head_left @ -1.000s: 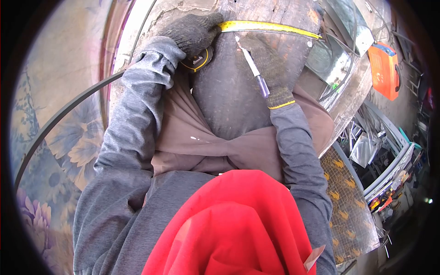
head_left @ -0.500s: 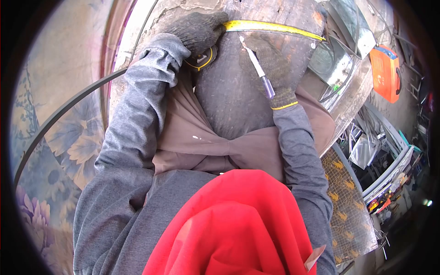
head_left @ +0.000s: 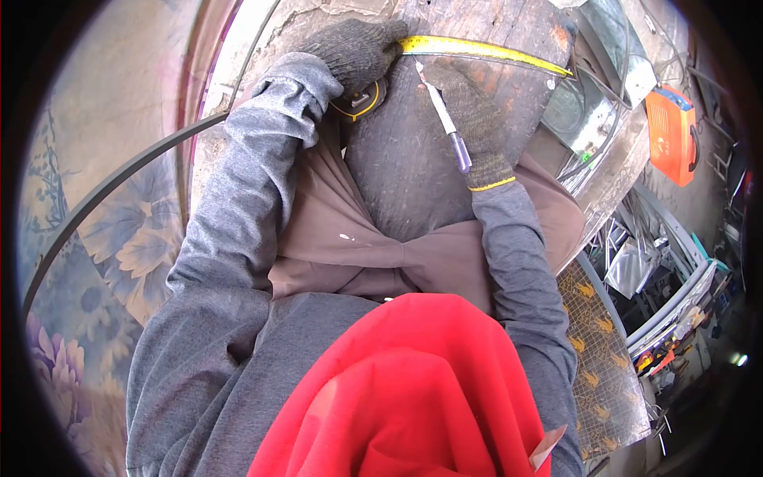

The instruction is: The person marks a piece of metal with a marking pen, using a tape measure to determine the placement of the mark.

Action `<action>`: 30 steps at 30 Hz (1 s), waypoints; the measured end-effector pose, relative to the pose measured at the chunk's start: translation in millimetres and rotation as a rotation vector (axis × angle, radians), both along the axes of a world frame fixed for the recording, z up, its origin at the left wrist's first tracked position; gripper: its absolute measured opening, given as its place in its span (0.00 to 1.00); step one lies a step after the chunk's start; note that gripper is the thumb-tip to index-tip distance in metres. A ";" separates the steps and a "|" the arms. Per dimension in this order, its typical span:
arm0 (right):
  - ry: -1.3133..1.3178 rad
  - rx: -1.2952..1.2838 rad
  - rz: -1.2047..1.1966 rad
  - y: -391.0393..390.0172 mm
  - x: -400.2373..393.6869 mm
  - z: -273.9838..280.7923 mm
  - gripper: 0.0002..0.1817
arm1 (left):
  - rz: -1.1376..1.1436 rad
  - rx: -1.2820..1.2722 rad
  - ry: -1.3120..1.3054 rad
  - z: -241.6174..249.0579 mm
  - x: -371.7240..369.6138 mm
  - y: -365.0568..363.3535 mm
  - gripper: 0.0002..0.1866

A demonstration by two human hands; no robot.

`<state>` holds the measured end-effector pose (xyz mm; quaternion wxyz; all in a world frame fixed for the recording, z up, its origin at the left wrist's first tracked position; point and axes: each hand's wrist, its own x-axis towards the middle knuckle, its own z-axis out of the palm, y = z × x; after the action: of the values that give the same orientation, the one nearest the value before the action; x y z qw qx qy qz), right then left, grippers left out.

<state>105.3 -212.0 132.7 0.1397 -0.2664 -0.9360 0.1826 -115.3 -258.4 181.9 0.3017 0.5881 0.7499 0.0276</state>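
A yellow tape measure blade (head_left: 491, 52) stretches across a dark, worn wooden board (head_left: 409, 171). My gloved left hand (head_left: 354, 54) is closed around the tape near its left end, and the black and yellow tape case (head_left: 364, 100) hangs just below the fingers. In my gloved right hand (head_left: 473, 103) is a white marker pen (head_left: 442, 115) with a purple end. Its tip points up toward the blade's lower edge, a little right of my left hand. The right fingers are partly hidden beneath the pen and glove.
A curved dark bar (head_left: 119, 187) sweeps past on the left above a floral sheet (head_left: 103, 262). To the right are shiny sheet-metal pieces (head_left: 568, 111), an orange case (head_left: 670, 135) and a pile of metal offcuts (head_left: 636, 266). A patterned board (head_left: 600, 358) lies lower right.
The left hand, tape case and blade sit slightly farther right in view, along with the board. The pen stays almost in the same spot, its tip still near the blade.
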 end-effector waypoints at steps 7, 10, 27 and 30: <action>-0.046 0.431 -0.091 -6.8 1.4 -7.6 0.24 | -0.055 0.040 -0.011 1.5 -4.9 0.6 0.18; 0.028 0.286 -0.094 -6.5 0.3 -7.6 0.27 | -0.055 0.027 -0.039 7.9 -3.4 1.2 0.18; -0.105 0.440 -0.016 -2.8 7.5 -10.9 0.24 | -0.031 0.074 -0.089 -2.4 -5.2 -2.2 0.18; -0.034 0.290 0.020 1.7 4.3 -0.1 0.22 | -0.047 0.038 -0.094 1.3 -5.5 -0.1 0.18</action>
<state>109.5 -210.4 132.7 0.1590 -0.2371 -0.9575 0.0421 -120.9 -258.5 183.2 0.3261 0.6093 0.7201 0.0623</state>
